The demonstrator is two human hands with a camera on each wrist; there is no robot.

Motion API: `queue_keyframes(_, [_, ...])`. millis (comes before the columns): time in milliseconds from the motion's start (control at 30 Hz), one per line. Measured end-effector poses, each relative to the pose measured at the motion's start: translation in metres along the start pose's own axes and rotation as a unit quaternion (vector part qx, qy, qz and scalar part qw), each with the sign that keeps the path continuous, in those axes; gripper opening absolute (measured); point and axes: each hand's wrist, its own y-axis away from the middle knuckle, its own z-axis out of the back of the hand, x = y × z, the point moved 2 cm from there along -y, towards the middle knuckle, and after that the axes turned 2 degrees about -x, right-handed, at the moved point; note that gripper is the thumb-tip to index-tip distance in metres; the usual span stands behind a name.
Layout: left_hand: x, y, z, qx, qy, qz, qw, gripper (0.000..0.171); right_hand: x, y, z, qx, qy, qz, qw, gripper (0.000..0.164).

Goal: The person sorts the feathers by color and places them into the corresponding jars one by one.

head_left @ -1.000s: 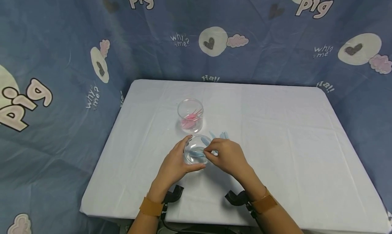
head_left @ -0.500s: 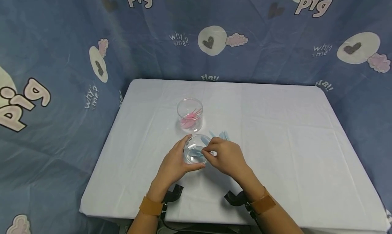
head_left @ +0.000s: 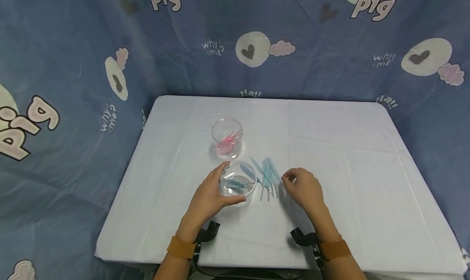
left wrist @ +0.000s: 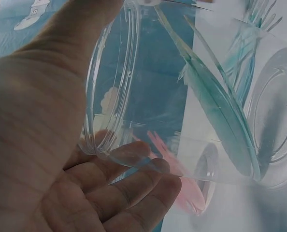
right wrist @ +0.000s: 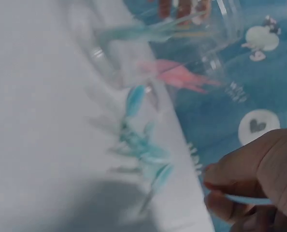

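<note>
My left hand (head_left: pixel 211 190) holds a clear plastic cup (head_left: pixel 238 172) on the white table, thumb at the near side and fingers round the far side. A few blue-green feathers (left wrist: pixel 221 113) lean inside it, seen through its wall in the left wrist view. To the cup's right lies a small pile of light blue feathers (head_left: pixel 269 176), quills toward me. My right hand (head_left: pixel 304 188) is just right of that pile, thumb and forefinger bent with tips close together. Nothing shows between those fingertips (right wrist: pixel 213 176) in the right wrist view.
A second clear cup (head_left: pixel 227 125) with pink feathers (head_left: pixel 228 143) stands right behind the held one. The white-covered table (head_left: pixel 349 170) runs out to both sides. A blue printed cloth (head_left: pixel 312 68) hangs behind it.
My right hand has drawn back from over the held cup and moved right, uncovering the pile of blue feathers. My left hand and the cup have stayed in place.
</note>
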Motion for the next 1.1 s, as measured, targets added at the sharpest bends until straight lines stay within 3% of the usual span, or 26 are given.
queue_keyframes(133, [0.000,0.000,0.001,0.004,0.003,0.000,1.0000,0.108,-0.011,0.006,-0.008,0.032,0.027,-0.038,0.998,0.019])
queue_keyframes(300, [0.000,0.000,0.000,0.007,0.003,0.003,1.0000,0.108,-0.019,0.009,-0.012,0.037,0.033,-0.060,0.997,0.017])
queue_keyframes(1100, [-0.001,0.000,0.000,0.004,-0.002,0.000,1.0000,0.107,-0.020,0.009,-0.023,0.047,0.053,-0.071,0.995,0.016])
